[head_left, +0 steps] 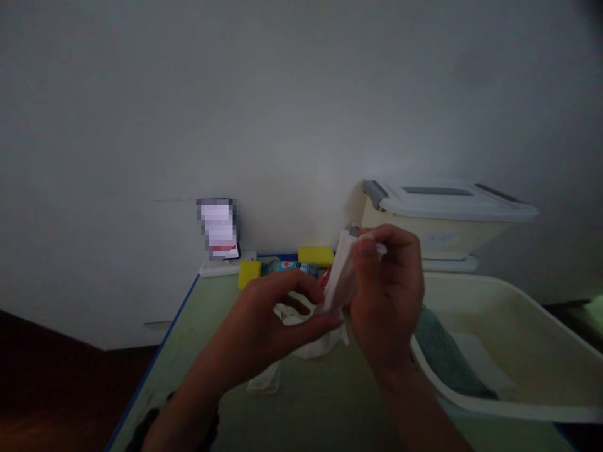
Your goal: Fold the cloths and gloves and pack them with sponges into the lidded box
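Note:
Above the green table (311, 414), my two hands hold a thin white sheet (340, 276) that looks like tissue or soft cloth. A small grey tip (353, 231) shows at its upper end; what it belongs to is hidden. My right hand (389, 295) pinches the sheet near the top. Lower down, my left hand (268, 314) has its thumb and fingers closed on the bottom end. Under the hands lies a crumpled white piece (320, 347), partly covered by them. A small folded white piece (264, 380) rests nearer to me.
Along the wall are two yellow sponges (315, 255), a lying bottle (287, 267) with a blue label, and a propped phone (219, 229). At right, a white basin (518, 411) holds a green cloth (452, 358). Behind it stands a lidded storage box (438, 213).

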Motion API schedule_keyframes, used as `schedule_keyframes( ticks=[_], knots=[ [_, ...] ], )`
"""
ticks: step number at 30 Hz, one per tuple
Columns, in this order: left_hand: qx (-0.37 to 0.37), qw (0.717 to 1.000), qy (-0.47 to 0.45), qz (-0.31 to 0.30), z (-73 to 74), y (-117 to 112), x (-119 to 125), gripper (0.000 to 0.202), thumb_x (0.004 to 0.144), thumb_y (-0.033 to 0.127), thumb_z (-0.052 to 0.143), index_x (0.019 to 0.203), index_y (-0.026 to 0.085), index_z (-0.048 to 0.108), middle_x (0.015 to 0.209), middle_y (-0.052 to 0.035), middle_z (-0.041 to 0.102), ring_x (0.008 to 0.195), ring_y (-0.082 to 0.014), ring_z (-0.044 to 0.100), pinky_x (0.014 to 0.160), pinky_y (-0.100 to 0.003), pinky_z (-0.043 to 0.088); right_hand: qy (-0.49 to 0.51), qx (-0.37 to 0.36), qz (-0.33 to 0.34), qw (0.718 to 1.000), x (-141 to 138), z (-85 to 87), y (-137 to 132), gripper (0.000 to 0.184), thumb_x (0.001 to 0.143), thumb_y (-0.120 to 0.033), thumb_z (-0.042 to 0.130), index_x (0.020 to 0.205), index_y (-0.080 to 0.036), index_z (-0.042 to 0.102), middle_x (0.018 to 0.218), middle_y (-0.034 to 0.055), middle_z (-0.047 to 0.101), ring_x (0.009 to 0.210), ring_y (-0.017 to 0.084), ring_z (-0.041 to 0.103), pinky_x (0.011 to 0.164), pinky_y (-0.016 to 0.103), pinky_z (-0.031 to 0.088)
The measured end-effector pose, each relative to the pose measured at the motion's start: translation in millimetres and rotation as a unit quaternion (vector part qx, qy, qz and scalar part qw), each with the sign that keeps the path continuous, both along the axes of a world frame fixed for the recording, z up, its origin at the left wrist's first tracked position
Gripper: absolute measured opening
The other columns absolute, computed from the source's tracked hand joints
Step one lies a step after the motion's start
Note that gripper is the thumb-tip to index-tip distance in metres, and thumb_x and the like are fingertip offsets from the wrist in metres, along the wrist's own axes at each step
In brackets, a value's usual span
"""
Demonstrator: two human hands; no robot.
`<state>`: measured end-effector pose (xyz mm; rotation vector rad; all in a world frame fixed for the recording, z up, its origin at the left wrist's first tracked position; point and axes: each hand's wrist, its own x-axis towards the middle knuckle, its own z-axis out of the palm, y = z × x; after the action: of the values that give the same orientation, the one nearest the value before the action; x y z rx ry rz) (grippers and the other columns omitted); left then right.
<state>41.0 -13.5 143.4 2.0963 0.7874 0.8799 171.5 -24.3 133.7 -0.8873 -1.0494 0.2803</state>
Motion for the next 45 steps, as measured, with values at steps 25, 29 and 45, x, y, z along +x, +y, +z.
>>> schedule_keyframes(
  ticks=[25,29,45],
  knots=[
    [0.005,0.995,0.096,0.01,-3.7,7.3,-1.3,0.021,0.071,0.035,0.063,0.071,0.015,0.054,0.069,0.0016,0.054,0.06,-0.0097,0.049,0.055,-0.021,0.041,0.039,-0.029,0.103,0.993,1.5,0.1,-1.7,0.007,0.081,-0.031,0.051,0.083,-0.025,0.048,0.075,-0.0022,0.048,0.059,0.009,0.046,0.05,0.021,0.041],
    [0.003,0.993,0.118,0.021,-4.1,6.7,-1.9,0.024,0.071,0.037,0.062,0.08,0.015,0.057,0.072,0.0007,0.057,0.065,-0.0118,0.051,0.059,-0.023,0.041,0.059,-0.022,0.138,0.988,1.8,1.0,-3.5,0.007,0.081,-0.031,0.053,0.083,-0.025,0.05,0.072,-0.0028,0.047,0.054,0.008,0.042,0.043,0.019,0.037],
    [-0.144,0.964,0.176,-0.14,-7.2,17.0,-17.2,0.023,0.07,0.032,0.064,0.088,0.017,0.06,0.077,0.0013,0.063,0.069,-0.0126,0.057,0.061,-0.02,0.042,0.1,-0.003,0.059,0.993,8.1,5.1,-0.9,0.014,0.08,-0.037,0.053,0.083,-0.024,0.048,0.073,-0.003,0.047,0.056,0.008,0.046,0.046,0.021,0.039]
  ],
)
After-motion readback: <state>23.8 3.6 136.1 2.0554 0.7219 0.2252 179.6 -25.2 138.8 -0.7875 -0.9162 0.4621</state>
